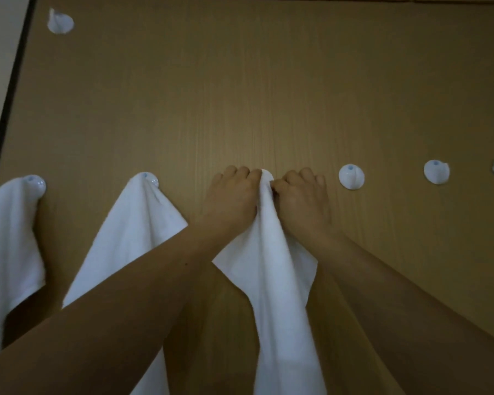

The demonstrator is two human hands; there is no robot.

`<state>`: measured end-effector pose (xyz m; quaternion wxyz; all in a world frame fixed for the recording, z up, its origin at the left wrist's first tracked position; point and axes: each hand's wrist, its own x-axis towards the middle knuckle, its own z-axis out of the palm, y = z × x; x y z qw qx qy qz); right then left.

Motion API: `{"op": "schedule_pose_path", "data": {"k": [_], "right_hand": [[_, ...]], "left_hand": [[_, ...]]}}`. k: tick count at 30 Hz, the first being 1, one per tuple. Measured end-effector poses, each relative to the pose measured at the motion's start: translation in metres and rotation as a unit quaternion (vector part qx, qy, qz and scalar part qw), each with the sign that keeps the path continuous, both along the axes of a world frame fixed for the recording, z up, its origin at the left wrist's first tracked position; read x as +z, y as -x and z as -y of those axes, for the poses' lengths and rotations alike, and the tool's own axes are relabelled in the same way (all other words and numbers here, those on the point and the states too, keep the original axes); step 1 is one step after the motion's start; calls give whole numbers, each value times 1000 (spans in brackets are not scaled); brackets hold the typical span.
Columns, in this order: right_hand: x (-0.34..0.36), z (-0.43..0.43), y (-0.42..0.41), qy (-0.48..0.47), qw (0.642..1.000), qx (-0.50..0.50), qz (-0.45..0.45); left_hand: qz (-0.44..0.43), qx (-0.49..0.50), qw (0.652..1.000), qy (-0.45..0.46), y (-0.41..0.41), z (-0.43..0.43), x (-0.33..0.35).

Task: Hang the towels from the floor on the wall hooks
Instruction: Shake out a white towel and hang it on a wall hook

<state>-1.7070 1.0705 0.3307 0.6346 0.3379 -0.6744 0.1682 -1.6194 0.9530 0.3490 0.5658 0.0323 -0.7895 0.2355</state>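
Left hand and right hand sit either side of the middle hook on the brown wood-grain wall. Fingers of both are curled, clamped on the top of the white towel. It hangs straight down from the middle hook, between the forearms. Left of that hook, near towel and far towel each drape on their own hook. Right of it are near bare hook and far bare hook. Upper hook is well up-left.
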Motion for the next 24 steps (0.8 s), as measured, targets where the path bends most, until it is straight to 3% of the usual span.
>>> {"op": "schedule_pose_path", "data": {"k": [5, 8, 14, 21, 24], "right_hand": [[4, -7, -5, -68, 992, -64, -82], [5, -8, -4, -39, 995, -16, -94], [-28, -14, 33, -55, 995, 56, 65], [-31, -5, 16, 10, 992, 105, 75], [-25, 5, -1, 11, 984, 130, 121]], "left_hand": [[120, -91, 982, -114, -15, -4, 19], [124, -135, 963, -196, -17, -9, 26], [76, -136, 971, -179, -4, -4, 13], [38, -212, 954, -209, 4, 4, -5], [15, -221, 953, -206, 7, 5, -12]]}}
